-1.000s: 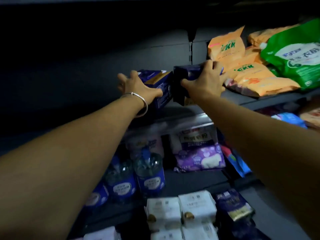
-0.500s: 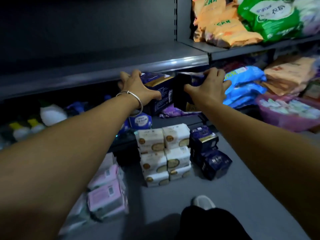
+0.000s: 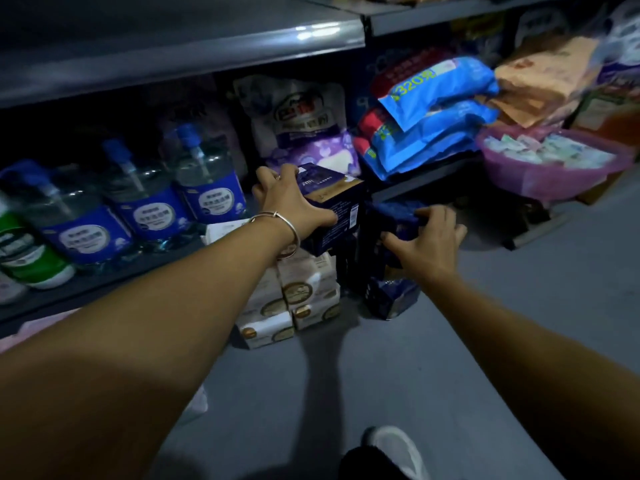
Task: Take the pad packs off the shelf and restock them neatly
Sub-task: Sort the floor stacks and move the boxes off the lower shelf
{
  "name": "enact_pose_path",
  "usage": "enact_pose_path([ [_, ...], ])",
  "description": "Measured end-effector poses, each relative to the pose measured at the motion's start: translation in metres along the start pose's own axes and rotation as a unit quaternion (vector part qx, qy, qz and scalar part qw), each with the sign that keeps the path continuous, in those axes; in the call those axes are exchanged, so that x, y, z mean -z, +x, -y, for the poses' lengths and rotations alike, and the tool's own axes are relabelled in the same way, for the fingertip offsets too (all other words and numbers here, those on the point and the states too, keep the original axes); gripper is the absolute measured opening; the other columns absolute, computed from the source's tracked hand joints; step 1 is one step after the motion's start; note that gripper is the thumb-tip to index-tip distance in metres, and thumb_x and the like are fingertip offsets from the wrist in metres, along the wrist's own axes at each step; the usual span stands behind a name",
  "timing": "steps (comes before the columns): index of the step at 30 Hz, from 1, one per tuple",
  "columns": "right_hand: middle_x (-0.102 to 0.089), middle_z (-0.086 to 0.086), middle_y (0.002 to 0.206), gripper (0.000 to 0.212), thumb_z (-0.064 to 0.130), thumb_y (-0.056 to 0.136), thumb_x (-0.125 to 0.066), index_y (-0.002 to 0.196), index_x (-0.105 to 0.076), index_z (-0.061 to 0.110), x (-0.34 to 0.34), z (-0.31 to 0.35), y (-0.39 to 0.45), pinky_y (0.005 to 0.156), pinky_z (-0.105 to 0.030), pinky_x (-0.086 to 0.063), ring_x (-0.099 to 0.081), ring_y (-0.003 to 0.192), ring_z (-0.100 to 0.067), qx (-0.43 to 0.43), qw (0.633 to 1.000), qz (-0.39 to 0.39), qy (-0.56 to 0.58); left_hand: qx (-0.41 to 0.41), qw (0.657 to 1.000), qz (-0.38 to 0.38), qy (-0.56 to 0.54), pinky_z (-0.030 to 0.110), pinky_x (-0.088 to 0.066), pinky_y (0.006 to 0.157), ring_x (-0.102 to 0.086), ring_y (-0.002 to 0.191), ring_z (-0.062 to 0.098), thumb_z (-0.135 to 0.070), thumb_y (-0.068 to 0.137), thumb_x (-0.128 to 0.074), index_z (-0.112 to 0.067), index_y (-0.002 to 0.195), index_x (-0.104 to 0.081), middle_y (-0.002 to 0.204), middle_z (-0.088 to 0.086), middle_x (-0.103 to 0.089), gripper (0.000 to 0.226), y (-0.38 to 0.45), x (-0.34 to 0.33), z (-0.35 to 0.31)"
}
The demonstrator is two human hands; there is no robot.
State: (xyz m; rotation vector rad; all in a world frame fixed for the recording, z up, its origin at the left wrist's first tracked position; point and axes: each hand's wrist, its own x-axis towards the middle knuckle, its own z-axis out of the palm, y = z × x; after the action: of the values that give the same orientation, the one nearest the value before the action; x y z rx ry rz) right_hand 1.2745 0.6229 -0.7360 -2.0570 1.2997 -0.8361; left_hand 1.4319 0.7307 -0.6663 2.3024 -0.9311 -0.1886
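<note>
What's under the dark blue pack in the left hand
Under the dark blue pack held by the left hand is a stack of white packs on the floor. The pack and wrist cover the stack's top, so contact cannot be told.

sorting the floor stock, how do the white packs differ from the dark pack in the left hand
The white packs are pale with gold ovals; the dark pack is navy with a gold band. The white packs sit stacked on the floor; the dark pack is gripped by the left hand above them. Both are boxy.
</note>
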Motion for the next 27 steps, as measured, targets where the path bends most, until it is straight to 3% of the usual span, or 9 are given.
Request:
enact_pose_path([
  [5, -0.042, -0.006, 0.123, 0.061, 0.036, 0.070, -0.077, 0.117, -0.048, 0.010, -0.028, -0.049, 0.021, 0.092, -0.037, -0.038, -0.034, 0.114, -0.028, -0.022, 1.000, 0.010, 0.001, -0.026, 1.000, -0.014, 0.005, 0.026, -0.032, 0.095, -0.028, 0.120, 0.029, -0.035, 0.062, -0.081, -0.017, 0.128, -0.037, 0.128, 0.008, -0.024, 0.081, 0.031, -0.051, -0.003],
  [10, -0.035, -0.006, 0.139, 0.062, 0.029, 0.071, -0.078, 0.122, -0.046, 0.009, -0.061, -0.079, 0.031, 0.104, -0.041, -0.038, -0.029, 0.126, -0.027, 0.006, 0.999, 0.051, 0.019, -0.038, 0.998, -0.045, -0.002, 0.023, -0.031, 0.094, -0.031, 0.120, 0.028, -0.036, 0.062, -0.081, -0.016, 0.130, -0.037, 0.129, 0.007, -0.025, 0.084, 0.059, -0.084, -0.005],
  [13, -0.019, -0.006, 0.152, 0.071, 0.031, 0.072, -0.077, 0.129, -0.041, 0.011, -0.080, -0.096, 0.020, 0.112, -0.050, -0.029, -0.016, 0.140, -0.030, 0.011, 0.992, 0.117, -0.035, -0.044, 0.998, -0.039, -0.005, 0.024, -0.033, 0.095, -0.032, 0.121, 0.028, -0.037, 0.060, -0.082, -0.016, 0.129, -0.038, 0.129, 0.007, -0.026, 0.085, 0.069, -0.100, -0.005],
  [16, -0.014, -0.006, 0.155, 0.083, 0.046, 0.073, -0.073, 0.138, -0.034, 0.013, -0.081, -0.107, 0.012, 0.112, -0.055, -0.023, -0.010, 0.142, -0.035, 0.018, 0.984, 0.140, -0.107, -0.061, 0.998, -0.020, -0.003, 0.019, -0.028, 0.093, -0.030, 0.123, 0.026, -0.036, 0.062, -0.081, -0.015, 0.129, -0.037, 0.130, 0.006, -0.025, 0.083, 0.072, -0.114, -0.006],
  [18, -0.015, -0.004, 0.155, 0.077, 0.055, 0.079, -0.062, 0.138, -0.033, 0.015, -0.075, -0.107, 0.015, 0.112, -0.057, -0.020, -0.010, 0.143, -0.035, 0.014, 0.982, 0.137, -0.130, -0.070, 0.997, -0.017, -0.004, 0.018, -0.027, 0.092, -0.030, 0.124, 0.027, -0.035, 0.062, -0.082, -0.015, 0.130, -0.037, 0.131, 0.007, -0.025, 0.084, 0.075, -0.120, -0.012],
  [21, -0.016, -0.003, 0.156, 0.067, 0.053, 0.085, -0.053, 0.137, -0.034, 0.015, -0.067, -0.105, 0.023, 0.114, -0.055, -0.017, -0.009, 0.144, -0.034, 0.004, 0.983, 0.144, -0.114, -0.080, 0.997, -0.020, -0.010, 0.018, -0.027, 0.090, -0.030, 0.123, 0.027, -0.035, 0.062, -0.082, -0.016, 0.131, -0.038, 0.131, 0.007, -0.025, 0.084, 0.078, -0.127, -0.022],
  [27, -0.019, -0.004, 0.155, 0.060, 0.044, 0.090, -0.050, 0.139, -0.032, 0.015, -0.065, -0.104, 0.025, 0.115, -0.053, -0.015, -0.008, 0.144, -0.035, -0.006, 0.984, 0.137, -0.109, -0.127, 0.992, 0.010, 0.003, 0.027, -0.031, 0.104, -0.029, 0.126, 0.029, -0.035, 0.060, -0.082, -0.016, 0.134, -0.035, 0.134, 0.008, -0.023, 0.089, 0.073, -0.142, -0.027],
])
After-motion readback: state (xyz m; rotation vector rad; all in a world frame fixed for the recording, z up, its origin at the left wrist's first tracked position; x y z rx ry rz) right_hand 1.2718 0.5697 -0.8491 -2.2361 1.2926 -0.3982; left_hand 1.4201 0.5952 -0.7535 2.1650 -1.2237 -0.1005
